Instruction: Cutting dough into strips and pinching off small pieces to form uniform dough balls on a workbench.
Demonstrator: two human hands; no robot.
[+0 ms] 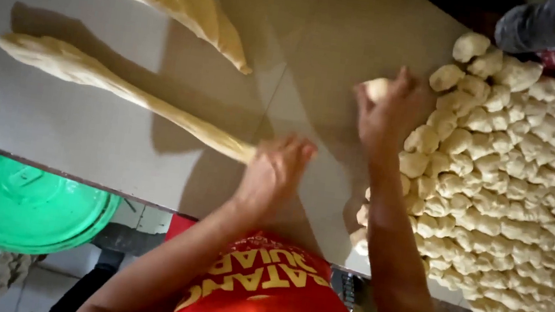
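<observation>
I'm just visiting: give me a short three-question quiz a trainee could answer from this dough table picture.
1. True or false: the left hand grips the end of the long dough rope.
2. What does the right hand hold? A) a knife B) a small dough piece C) a cup
3. On which side of the table is the pile of dough pieces?

Key: 1 true; 2 B; 3 the person's right.
</observation>
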